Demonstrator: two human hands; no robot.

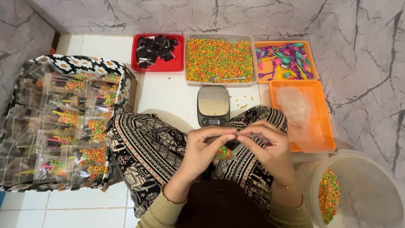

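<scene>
Left hand [201,148]: grip pinched on the top edge of a small clear packet [223,150], over the lap.
Right hand [265,143]: fingertips closed on the same edge, meeting the left.
Packet: thin, crinkly film holding orange and green sweets; likely light, floppy and slippery, best held by its mouth.
Tub [363,169]: translucent plastic, more sweets inside, beside the right knee.
Patterned box [126,84]: floral, packed with filled packets, on the left.
Scale [213,105]: small, smooth steel plate, on the tiled floor ahead.
Orange tray [325,118]: limp clear bags.
Far row: red tray [179,63] of dark squares, clear tray [219,61] of sweets, tray of coloured plastic spoons [284,59].
</scene>
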